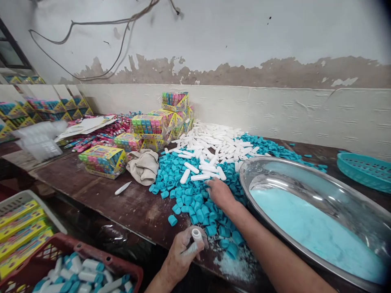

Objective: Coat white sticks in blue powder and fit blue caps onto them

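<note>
Near the table's front edge, my left hand (pixel 183 248) is closed around a white plastic tube (pixel 196 234), its open round neck facing up. White powder dusts the fingers. My right hand (pixel 220 193) reaches over a heap of blue caps (pixel 195 199), index finger stretched out beside the nearest white tubes (pixel 200 177). The other fingers are partly hidden, and nothing shows held in them. Behind lies a larger pile of white tubes (pixel 214 138). To the right, a steel basin (pixel 255 195) holds light-blue powder (pixel 305 224); some powder (pixel 238 262) is spilled below the caps.
Left of the caps are a crumpled cloth (pixel 143 167), a loose white piece (pixel 123 188) and packed display boxes (pixel 104 160). A red crate (pixel 122 264) of capped tubes stands at lower left, near a grey crate (pixel 23 197). A turquoise basket (pixel 363 171) sits far right.
</note>
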The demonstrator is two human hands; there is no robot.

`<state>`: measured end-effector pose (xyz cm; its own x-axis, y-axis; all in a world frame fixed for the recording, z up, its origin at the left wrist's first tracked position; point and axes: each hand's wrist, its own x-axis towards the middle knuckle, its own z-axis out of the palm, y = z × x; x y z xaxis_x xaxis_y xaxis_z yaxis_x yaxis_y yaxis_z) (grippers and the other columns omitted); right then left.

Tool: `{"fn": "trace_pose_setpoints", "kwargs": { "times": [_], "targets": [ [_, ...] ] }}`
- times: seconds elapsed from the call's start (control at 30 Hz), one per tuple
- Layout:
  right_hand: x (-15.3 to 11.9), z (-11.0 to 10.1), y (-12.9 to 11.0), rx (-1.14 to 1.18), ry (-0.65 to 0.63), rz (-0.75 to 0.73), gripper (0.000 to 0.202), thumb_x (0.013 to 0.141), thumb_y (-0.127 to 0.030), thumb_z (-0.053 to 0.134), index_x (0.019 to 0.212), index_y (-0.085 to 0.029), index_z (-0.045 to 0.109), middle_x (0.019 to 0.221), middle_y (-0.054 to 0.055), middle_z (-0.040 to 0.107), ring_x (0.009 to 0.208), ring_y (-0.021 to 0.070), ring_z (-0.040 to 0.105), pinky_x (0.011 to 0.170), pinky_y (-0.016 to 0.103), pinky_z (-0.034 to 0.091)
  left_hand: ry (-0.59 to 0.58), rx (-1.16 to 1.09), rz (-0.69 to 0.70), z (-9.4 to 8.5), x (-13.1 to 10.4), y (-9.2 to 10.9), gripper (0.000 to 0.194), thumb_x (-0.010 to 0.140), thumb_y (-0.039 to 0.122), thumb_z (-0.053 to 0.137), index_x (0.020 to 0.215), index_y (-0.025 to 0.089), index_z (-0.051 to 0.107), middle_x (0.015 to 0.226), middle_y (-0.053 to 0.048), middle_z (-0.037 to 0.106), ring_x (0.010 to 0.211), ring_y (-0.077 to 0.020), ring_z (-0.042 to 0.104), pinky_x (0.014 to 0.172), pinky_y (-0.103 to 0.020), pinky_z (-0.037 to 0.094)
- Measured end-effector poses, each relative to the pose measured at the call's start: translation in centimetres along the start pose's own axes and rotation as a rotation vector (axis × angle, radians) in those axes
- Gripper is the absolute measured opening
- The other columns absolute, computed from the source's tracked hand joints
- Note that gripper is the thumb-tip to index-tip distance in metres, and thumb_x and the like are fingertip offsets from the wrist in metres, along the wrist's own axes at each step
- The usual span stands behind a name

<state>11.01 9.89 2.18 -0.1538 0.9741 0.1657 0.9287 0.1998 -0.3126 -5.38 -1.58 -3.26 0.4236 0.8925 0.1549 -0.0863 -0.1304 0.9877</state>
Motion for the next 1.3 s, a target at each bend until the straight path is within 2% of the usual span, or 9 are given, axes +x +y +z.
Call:
{"fn": "trace_pose_setpoints", "kwargs": {
  "times": [0.17, 0.37, 0.47, 0.57, 0.67, 0.87, 1.03, 1.17, 1.3],
  "targets": [
    [1.8, 1.7, -0.4, -0.010, 0.032, 0.035, 0.020, 0.078, -0.014, 0.047, 0.087, -0.006, 0.063, 0.099, 0.020, 0.057, 0.094, 0.0281, 0.053, 0.081, 0.039, 0.039, 0.003, 0.018, -0.009, 0.0, 0.0, 0.0, 0.026, 0.082, 0.038, 0.047, 0.079, 0.013, 0.054, 0.070, -0.002, 0.051, 0.055, -0.0103, 0.048, 0.051, -0.021, 0.040],
    [-1.8, 0.2, 1.2, 0.163, 0.026, 0.044, 0.025, 0.081, -0.015, 0.042, 0.099, -0.015, 0.059, 0.087, 0.008, 0.063, 0.085, 0.0192, 0.058, 0.074, 0.028, 0.044, 0.001, 0.026, 0.000, -0.1, 0.0, 0.0, 0.028, 0.082, 0.038, 0.047, 0.079, 0.012, 0.055, 0.070, -0.003, 0.051, 0.057, -0.0108, 0.048, 0.052, -0.021, 0.040],
    [-5.1, -0.7, 1.4, 0.550, -0.059, 0.054, 0.023, 0.080, -0.023, 0.043, 0.097, -0.017, 0.057, 0.073, 0.002, 0.063, 0.069, 0.0158, 0.059, 0.065, 0.025, 0.047, -0.010, 0.016, 0.006, -0.1, 0.0, 0.1, 0.028, 0.082, 0.038, 0.047, 0.080, 0.012, 0.055, 0.071, -0.003, 0.052, 0.056, -0.0105, 0.048, 0.052, -0.021, 0.040],
    [-7.8, -1.5, 1.0, 1.009, -0.158, 0.040, 0.018, 0.078, -0.029, 0.048, 0.090, -0.018, 0.056, 0.083, 0.002, 0.063, 0.073, 0.0164, 0.059, 0.071, 0.030, 0.047, -0.004, 0.031, 0.007, -0.2, -0.1, 0.1, 0.028, 0.082, 0.038, 0.047, 0.080, 0.012, 0.055, 0.072, -0.003, 0.052, 0.058, -0.0106, 0.048, 0.055, -0.022, 0.040],
    [-9.4, -2.1, 0.7, 1.109, -0.177, 0.004, 0.017, 0.079, -0.031, 0.050, 0.089, -0.019, 0.057, 0.091, 0.003, 0.063, 0.082, 0.0179, 0.057, 0.079, 0.034, 0.044, -0.010, 0.027, -0.006, -0.2, -0.2, -0.1, 0.027, 0.083, 0.038, 0.047, 0.085, 0.012, 0.055, 0.074, -0.004, 0.054, 0.058, -0.0104, 0.048, 0.055, -0.022, 0.041],
    [-10.4, -2.2, 0.8, 1.005, -0.044, -0.009, 0.017, 0.076, -0.032, 0.055, 0.086, -0.020, 0.060, 0.092, 0.003, 0.060, 0.091, 0.0200, 0.054, 0.082, 0.033, 0.041, -0.003, 0.029, -0.005, -0.1, -0.1, -0.3, 0.026, 0.083, 0.037, 0.047, 0.083, 0.012, 0.054, 0.074, -0.003, 0.053, 0.058, -0.0097, 0.048, 0.054, -0.021, 0.041],
    [-9.8, -0.9, 2.0, 0.701, 0.068, 0.018, 0.018, 0.077, -0.030, 0.049, 0.086, -0.019, 0.060, 0.087, 0.004, 0.059, 0.086, 0.0205, 0.055, 0.080, 0.035, 0.043, 0.001, -0.011, -0.010, 0.2, 0.0, 0.1, 0.026, 0.082, 0.037, 0.048, 0.085, 0.011, 0.055, 0.074, -0.004, 0.055, 0.058, -0.0103, 0.047, 0.051, -0.021, 0.040],
    [-8.0, -0.2, 1.8, 0.342, 0.276, -0.082, 0.029, 0.079, -0.025, 0.045, 0.104, -0.016, 0.058, 0.108, 0.013, 0.054, 0.100, 0.0251, 0.050, 0.086, 0.041, 0.041, 0.004, 0.005, -0.024, 0.2, 0.0, 0.3, 0.026, 0.082, 0.036, 0.048, 0.083, 0.011, 0.055, 0.072, -0.003, 0.054, 0.055, -0.0093, 0.046, 0.051, -0.020, 0.039],
    [-6.0, 0.1, -1.0, 0.172, 0.101, -0.348, 0.024, 0.084, -0.018, 0.043, 0.100, -0.019, 0.061, 0.102, 0.008, 0.059, 0.094, 0.0203, 0.051, 0.083, 0.034, 0.041, 0.009, 0.065, -0.009, 0.2, 0.0, 0.8, 0.022, 0.081, 0.032, 0.049, 0.081, 0.011, 0.056, 0.070, -0.002, 0.052, 0.058, -0.0090, 0.046, 0.054, -0.020, 0.037]
  ]
}}
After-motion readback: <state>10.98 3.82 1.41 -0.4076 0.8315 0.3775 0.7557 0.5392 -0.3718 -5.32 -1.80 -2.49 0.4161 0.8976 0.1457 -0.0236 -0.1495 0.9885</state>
